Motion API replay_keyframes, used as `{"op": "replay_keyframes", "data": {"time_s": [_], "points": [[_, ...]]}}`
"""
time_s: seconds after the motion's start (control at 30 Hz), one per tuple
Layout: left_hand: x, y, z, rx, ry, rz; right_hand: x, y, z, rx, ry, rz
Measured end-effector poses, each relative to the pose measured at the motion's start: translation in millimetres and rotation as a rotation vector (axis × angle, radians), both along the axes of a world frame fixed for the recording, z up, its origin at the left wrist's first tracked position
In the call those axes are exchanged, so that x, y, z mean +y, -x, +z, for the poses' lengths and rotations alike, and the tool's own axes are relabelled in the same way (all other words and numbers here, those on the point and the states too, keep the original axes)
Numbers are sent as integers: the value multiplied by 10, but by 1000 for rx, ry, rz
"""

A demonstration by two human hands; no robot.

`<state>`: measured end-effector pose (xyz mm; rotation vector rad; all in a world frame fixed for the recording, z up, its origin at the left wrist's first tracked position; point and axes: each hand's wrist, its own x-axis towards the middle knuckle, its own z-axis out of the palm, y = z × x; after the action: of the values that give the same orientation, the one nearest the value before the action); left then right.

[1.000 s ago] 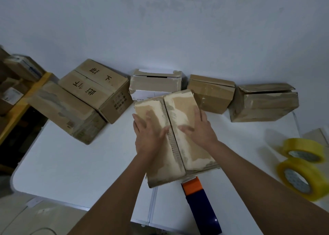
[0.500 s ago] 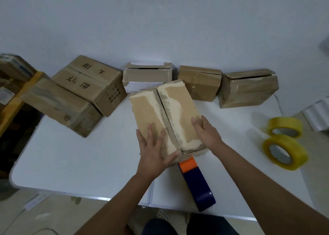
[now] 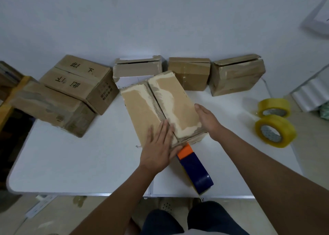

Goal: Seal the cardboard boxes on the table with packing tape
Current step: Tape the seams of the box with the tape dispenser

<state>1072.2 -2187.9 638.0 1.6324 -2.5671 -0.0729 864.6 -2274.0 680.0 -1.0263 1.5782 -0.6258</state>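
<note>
Cardboard box (image 3: 151, 108) with worn, torn-looking flaps lies in the middle of the white counter (image 3: 71, 160), its two top flaps folded down and meeting along a centre seam. Left hand (image 3: 157, 151) lies flat on the near end of the left flap, fingers straight and spread, fingertips close to the seam. Right hand (image 3: 208, 119) rests against the right edge of the box with straight fingers, holding nothing. A tape dispenser (image 3: 195, 169), orange at its front and dark blue behind, lies on the counter just in front of the box, its orange end touching the box's near edge beside the left hand.

Along the wall at the back stand three smaller boxes (image 3: 188, 72), the ones on the left and right with flaps slightly lifted. At the back left, two larger boxes (image 3: 74, 81) lie at an angle, one with printed characters on top. Two rolls of yellow tape (image 3: 275, 130) lie at the right edge of the counter, one just behind the other.
</note>
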Motion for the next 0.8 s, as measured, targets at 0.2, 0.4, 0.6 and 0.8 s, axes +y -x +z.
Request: {"op": "replay_keyframes", "data": {"time_s": [0.2,0.4,0.6,0.8], "points": [[-42,22,-41,-88,-53,-54,156,21,47,81,131,-72],[-86,42,-60,-65,-49,-90,1098,156,-300,348,167,-271],[-108,82,-49,-55,-85,-94,1544,-117,-471,345,-199,188],[-129,169,-95,-71,-106,-54,1619,-39,-413,297,-214,215]]}}
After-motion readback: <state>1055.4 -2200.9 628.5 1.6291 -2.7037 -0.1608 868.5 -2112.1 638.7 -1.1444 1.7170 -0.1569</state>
